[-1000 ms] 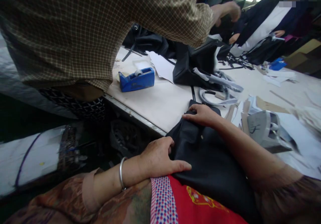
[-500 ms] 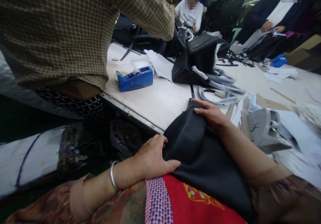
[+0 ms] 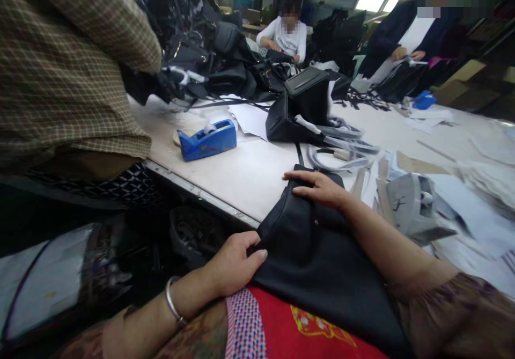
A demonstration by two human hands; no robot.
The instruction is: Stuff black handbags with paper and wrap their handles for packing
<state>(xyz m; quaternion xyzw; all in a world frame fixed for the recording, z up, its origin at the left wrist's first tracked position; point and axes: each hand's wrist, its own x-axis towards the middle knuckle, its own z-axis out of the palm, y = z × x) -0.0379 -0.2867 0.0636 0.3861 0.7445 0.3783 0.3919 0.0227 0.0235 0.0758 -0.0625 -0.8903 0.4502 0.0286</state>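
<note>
A black leather-like bag (image 3: pixel 317 251) lies across my lap, its far end resting on the table edge. My left hand (image 3: pixel 235 262) grips the bag's left edge, thumb on top and the other fingers mostly hidden beneath. A silver bangle circles that wrist. Near the bag's far end, my right hand (image 3: pixel 319 188) lies over the black surface with fingers stretched out and thumb apart. A small gold-coloured stud (image 3: pixel 316 222) shows on the bag below my right hand. Under the bag is a red apron (image 3: pixel 277 327) with a checked border.
On the white table (image 3: pixel 225 182) stand a blue tape dispenser (image 3: pixel 209 140) and another black bag (image 3: pixel 300 107) with wrapped handles. To the right are a grey tape dispenser (image 3: pixel 414 206) and papers. A co-worker in a checked shirt (image 3: pixel 68 74) stands close at left; others work farther back.
My right hand has flattened out over the bag's far end, where the stud now shows. My left hand has shifted slightly left along the edge. The checked-shirt co-worker's arm has moved left.
</note>
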